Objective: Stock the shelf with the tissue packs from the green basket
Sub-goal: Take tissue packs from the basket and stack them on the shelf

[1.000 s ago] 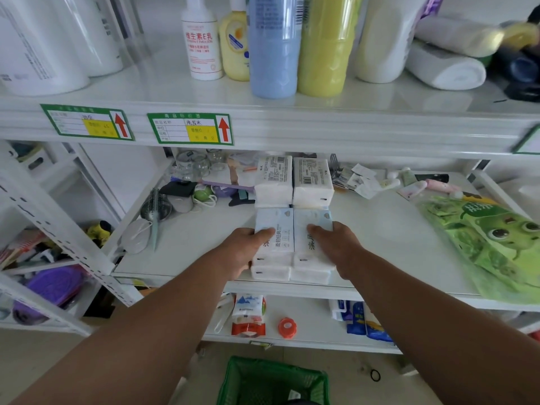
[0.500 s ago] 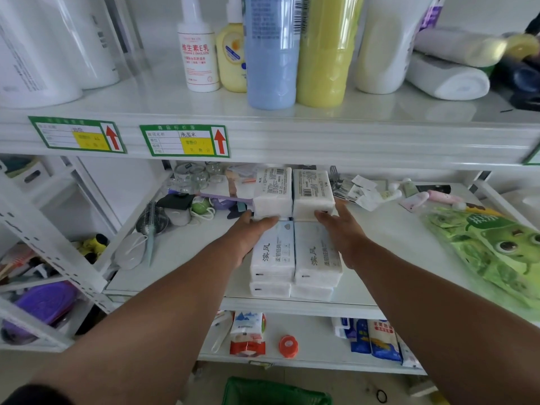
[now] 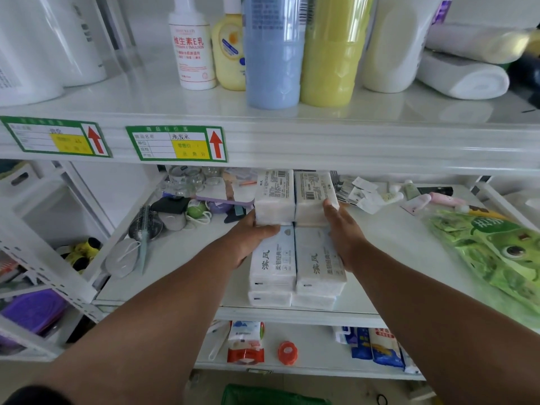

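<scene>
Left hand (image 3: 248, 241) gripped the far-left tissue pack (image 3: 274, 197) at its near left corner, fingers curled under it; right hand (image 3: 344, 229) pressed straight fingers against the far-right pack (image 3: 314, 197). Four near packs (image 3: 295, 267) sat stacked in two piles on the middle shelf (image 3: 394, 258), touching the far ones. Basket (image 3: 271, 396) rim showed on the floor below.

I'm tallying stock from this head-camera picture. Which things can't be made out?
- Green plastic basket: bottom edge of the head view cuts it off; contents unseen.
- Rear white tissue packs: the left hand and right hand cover their sides; any packs behind are hidden.
- Lower front tissue packs: upper packs hide all but their ends.
- Green shelf price labels: print too blurred.
</scene>
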